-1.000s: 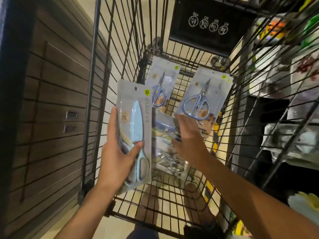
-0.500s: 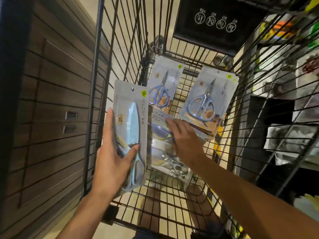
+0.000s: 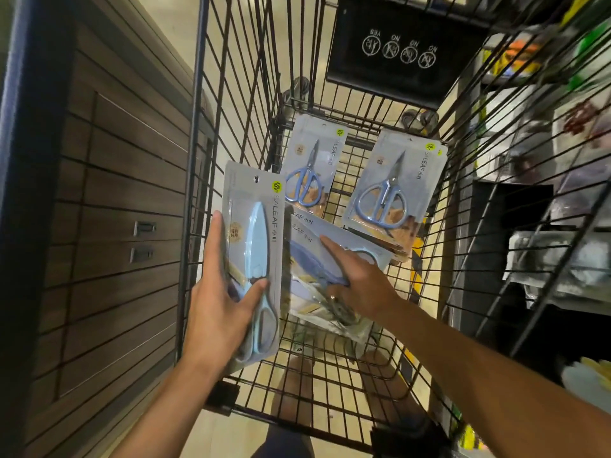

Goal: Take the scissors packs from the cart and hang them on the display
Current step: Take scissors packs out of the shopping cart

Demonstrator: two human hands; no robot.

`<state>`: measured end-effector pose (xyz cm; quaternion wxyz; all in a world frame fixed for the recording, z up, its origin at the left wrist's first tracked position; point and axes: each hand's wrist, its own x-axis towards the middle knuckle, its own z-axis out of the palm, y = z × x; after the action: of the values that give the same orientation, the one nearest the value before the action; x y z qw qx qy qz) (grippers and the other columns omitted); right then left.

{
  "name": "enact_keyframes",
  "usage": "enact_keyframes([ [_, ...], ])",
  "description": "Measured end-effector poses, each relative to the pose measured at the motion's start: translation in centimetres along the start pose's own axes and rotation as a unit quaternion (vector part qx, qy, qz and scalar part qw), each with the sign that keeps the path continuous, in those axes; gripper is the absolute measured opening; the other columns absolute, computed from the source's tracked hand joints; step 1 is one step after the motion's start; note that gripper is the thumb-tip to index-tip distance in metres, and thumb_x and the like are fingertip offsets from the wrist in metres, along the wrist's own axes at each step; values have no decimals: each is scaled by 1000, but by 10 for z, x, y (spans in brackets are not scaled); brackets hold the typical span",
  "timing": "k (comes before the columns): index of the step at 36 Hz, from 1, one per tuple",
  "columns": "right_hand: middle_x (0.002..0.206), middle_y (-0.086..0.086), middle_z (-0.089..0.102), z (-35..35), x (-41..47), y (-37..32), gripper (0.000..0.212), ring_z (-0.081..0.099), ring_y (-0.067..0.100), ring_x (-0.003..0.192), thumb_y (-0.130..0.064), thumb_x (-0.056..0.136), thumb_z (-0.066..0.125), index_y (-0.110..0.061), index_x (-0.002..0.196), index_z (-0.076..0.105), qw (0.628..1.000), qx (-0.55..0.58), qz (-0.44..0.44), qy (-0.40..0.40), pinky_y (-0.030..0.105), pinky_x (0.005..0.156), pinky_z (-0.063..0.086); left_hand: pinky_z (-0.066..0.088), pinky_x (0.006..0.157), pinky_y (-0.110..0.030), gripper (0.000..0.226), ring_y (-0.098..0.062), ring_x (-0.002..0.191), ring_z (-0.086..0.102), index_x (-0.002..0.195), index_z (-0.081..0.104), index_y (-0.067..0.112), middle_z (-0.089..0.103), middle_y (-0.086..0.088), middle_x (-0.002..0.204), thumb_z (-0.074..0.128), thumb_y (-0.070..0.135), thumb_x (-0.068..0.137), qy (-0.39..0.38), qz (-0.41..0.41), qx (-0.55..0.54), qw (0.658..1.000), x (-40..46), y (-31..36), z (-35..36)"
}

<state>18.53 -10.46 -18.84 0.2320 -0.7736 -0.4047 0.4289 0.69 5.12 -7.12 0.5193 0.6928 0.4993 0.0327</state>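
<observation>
My left hand (image 3: pixel 224 302) grips a tall grey scissors pack (image 3: pixel 256 226) with pale blue sheathed scissors, held upright inside the wire cart (image 3: pixel 195 160). My right hand (image 3: pixel 357 279) lies on a stack of scissors packs (image 3: pixel 309 236) in the cart's bottom, its fingers curled around the top pack's blue scissors; whether it has lifted the pack I cannot tell. Two more packs with blue-handled scissors lean at the cart's far end, one on the left (image 3: pixel 310 166), one on the right (image 3: pixel 393 190).
A wood-slat wall panel (image 3: pixel 115 226) with two metal clips runs along the left of the cart. Store shelves with goods (image 3: pixel 545 242) stand to the right. A black sign plate (image 3: pixel 396 47) hangs at the cart's far end.
My right hand slid down and left from the right leaning pack onto the stack in the cart's bottom. The left hand keeps its pack, raised slightly.
</observation>
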Motion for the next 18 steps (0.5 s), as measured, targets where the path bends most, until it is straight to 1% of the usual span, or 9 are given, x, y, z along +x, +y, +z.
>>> enact_keyframes([
  [3, 130, 3, 57, -14, -17, -16, 90, 57, 18, 107, -25, 88, 76, -34, 160, 23, 995, 78, 56, 12, 24, 80, 45, 45, 108, -28, 116, 28, 123, 41, 159, 6, 54, 29, 66, 129, 79, 2, 85, -13, 6, 9, 1000, -8, 14, -6],
  [7, 143, -2, 51, -38, -45, -42, 93, 58, 11, 121, -22, 87, 79, -37, 160, 23, 977, 185, 93, 45, 29, 102, 53, 47, 108, -27, 115, 11, 130, 51, 156, 7, 60, 31, 52, 144, 81, 6, 86, -16, 30, 15, 999, -21, 41, -19],
  [8, 145, -6, 51, -47, -51, -50, 93, 57, 7, 122, -18, 87, 79, -36, 159, 23, 971, 212, 99, 53, 21, 102, 51, 45, 108, -23, 115, 11, 133, 49, 156, 8, 60, 30, 52, 145, 81, 6, 85, -15, 40, 14, 999, -25, 48, -22],
  [10, 139, -14, 52, -68, -66, -70, 90, 59, 0, 114, -12, 88, 78, -35, 158, 26, 956, 261, 113, 76, 1, 89, 46, 41, 109, -16, 115, 16, 135, 43, 158, 10, 56, 27, 55, 145, 82, 6, 84, -19, 56, 11, 998, -32, 63, -30],
  [11, 136, -16, 52, -78, -76, -79, 88, 59, 1, 111, -10, 88, 78, -34, 156, 27, 949, 278, 118, 94, -2, 83, 44, 40, 108, -12, 115, 19, 135, 41, 159, 10, 53, 27, 56, 144, 83, 6, 84, -22, 60, 6, 998, -36, 71, -34],
  [13, 139, -11, 50, -100, -95, -102, 88, 55, 8, 120, -10, 86, 80, -35, 155, 30, 939, 296, 113, 137, 2, 86, 45, 38, 104, -4, 115, 22, 133, 39, 161, 11, 48, 28, 56, 144, 83, 5, 83, -30, 73, -4, 997, -44, 88, -44],
  [15, 146, -11, 43, -120, -118, -122, 88, 45, 7, 130, -12, 85, 81, -35, 154, 32, 927, 310, 113, 177, 14, 98, 43, 37, 108, -9, 115, 13, 141, 38, 161, 13, 47, 30, 42, 155, 85, 7, 82, -40, 87, -5, 995, -53, 109, -54],
  [16, 147, -14, 40, -129, -130, -132, 87, 41, 2, 130, -14, 85, 82, -36, 153, 32, 922, 316, 113, 194, 12, 100, 39, 36, 109, -8, 115, 8, 143, 37, 162, 13, 46, 30, 35, 159, 85, 7, 81, -45, 95, -5, 994, -58, 119, -59],
  [18, 146, -15, 42, -143, -157, -151, 87, 40, -5, 125, -14, 84, 82, -37, 152, 33, 912, 320, 121, 227, -3, 90, 34, 32, 102, 3, 114, 8, 142, 34, 163, 14, 40, 30, 25, 162, 85, 6, 80, -57, 106, -14, 993, -72, 139, -67],
])
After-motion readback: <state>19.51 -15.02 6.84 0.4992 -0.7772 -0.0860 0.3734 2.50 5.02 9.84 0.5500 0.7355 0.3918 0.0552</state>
